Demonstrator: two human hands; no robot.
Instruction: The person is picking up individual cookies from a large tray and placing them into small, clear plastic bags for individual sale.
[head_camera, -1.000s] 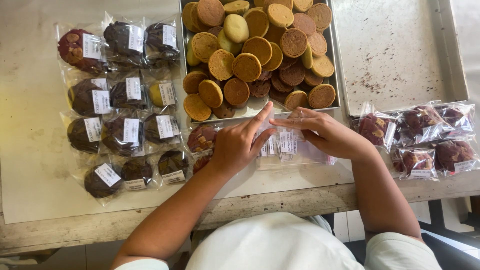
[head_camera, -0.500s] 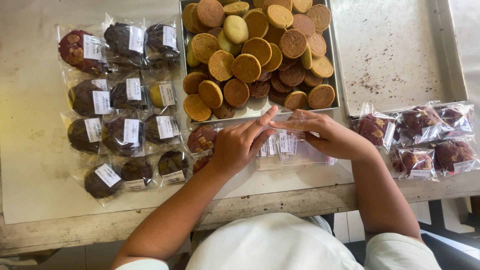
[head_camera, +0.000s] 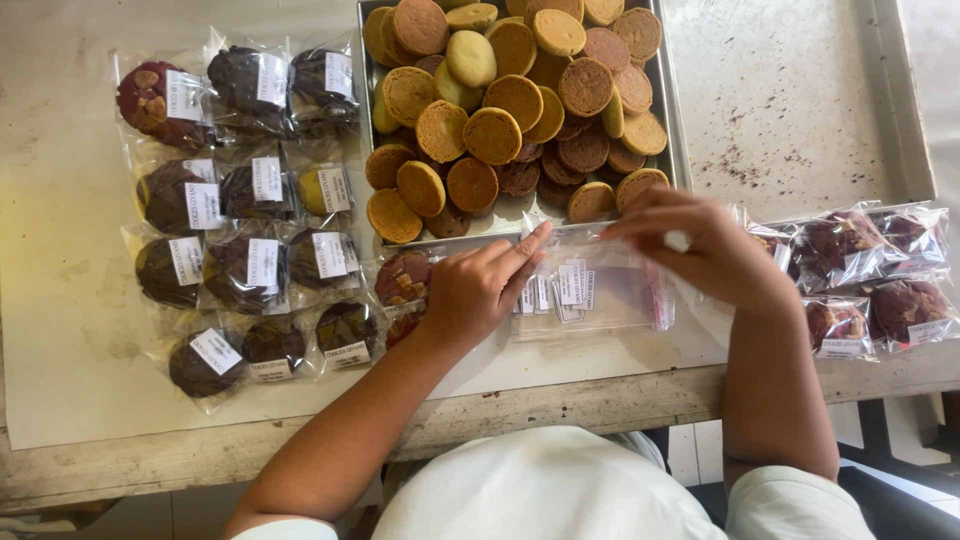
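Observation:
My left hand lies flat on a stack of clear plastic bags with small white labels, its fingers pointing toward the bags' top edge. My right hand pinches the upper edge of the top bag between fingertips. Both hands work just below a metal tray heaped with round tan and brown cookies. A bagged reddish cookie lies partly under my left wrist.
Several bagged dark cookies with white labels lie in rows on the left. More bagged reddish cookies lie at the right. An empty crumb-strewn tray sits behind them. The wooden table edge runs along the front.
My right hand has shifted slightly right along the bag's top edge; my left hand's fingers have flattened onto the bag stack.

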